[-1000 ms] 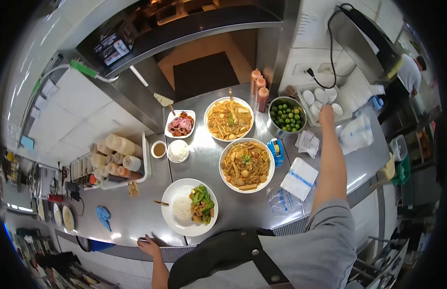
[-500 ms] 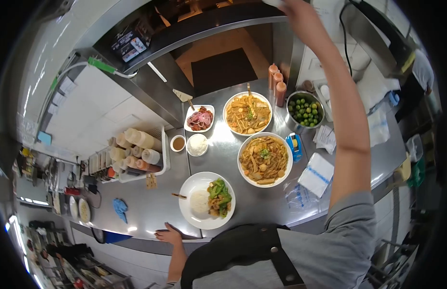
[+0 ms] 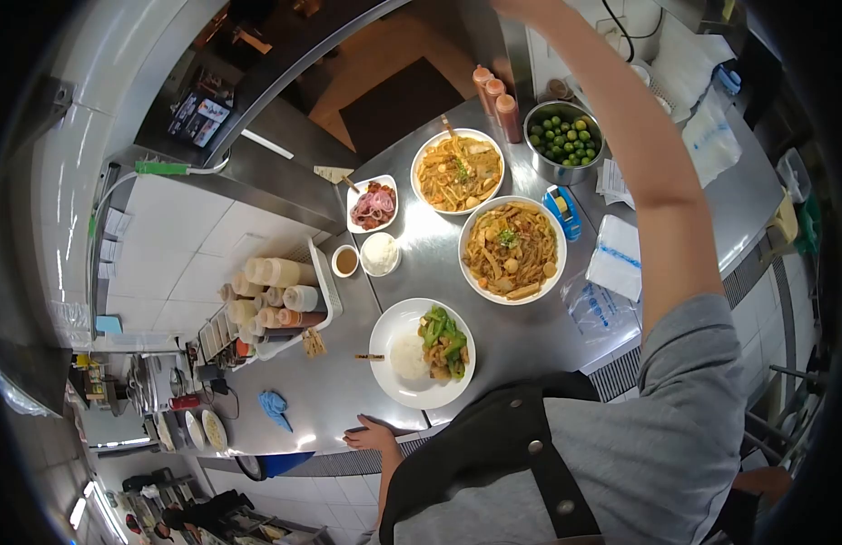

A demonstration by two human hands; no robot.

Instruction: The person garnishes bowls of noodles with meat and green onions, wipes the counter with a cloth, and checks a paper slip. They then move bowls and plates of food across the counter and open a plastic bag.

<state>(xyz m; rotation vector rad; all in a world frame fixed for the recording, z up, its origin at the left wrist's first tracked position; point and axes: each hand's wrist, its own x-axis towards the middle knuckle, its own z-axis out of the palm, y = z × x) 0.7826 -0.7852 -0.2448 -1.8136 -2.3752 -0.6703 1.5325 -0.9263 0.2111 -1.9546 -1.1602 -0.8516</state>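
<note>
My left hand point(image 3: 371, 436) lies on the front edge of the steel counter, open with its fingers stretched out, holding nothing. Close to it is a white plate point(image 3: 398, 395) of rice point(image 3: 410, 356) and green vegetables with meat point(image 3: 445, 343). My right arm reaches far up past the right side, and my right hand point(image 3: 519, 7) is cut off by the top edge, so its fingers are hidden. Below that arm stand two bowls of noodles, the nearer bowl point(image 3: 512, 254) and the farther bowl point(image 3: 458, 173). Beside them are a dish of meat with onion point(image 3: 374, 205) and a rice bowl point(image 3: 381, 254).
Sauce bottles point(image 3: 283, 289) fill a white basket at left, near a sauce cup point(image 3: 345, 262). A blue cloth point(image 3: 275, 409) lies on the counter. Red squeeze bottles point(image 3: 496, 100), a pot of limes point(image 3: 563, 141), a tape dispenser point(image 3: 563, 213) and a white packet point(image 3: 614, 257) are at right.
The view has turned and shifted, so the counter things appear moved. My right hand has gone further out at the top; the white thing at its fingers no longer shows. My left hand stays at the edge.
</note>
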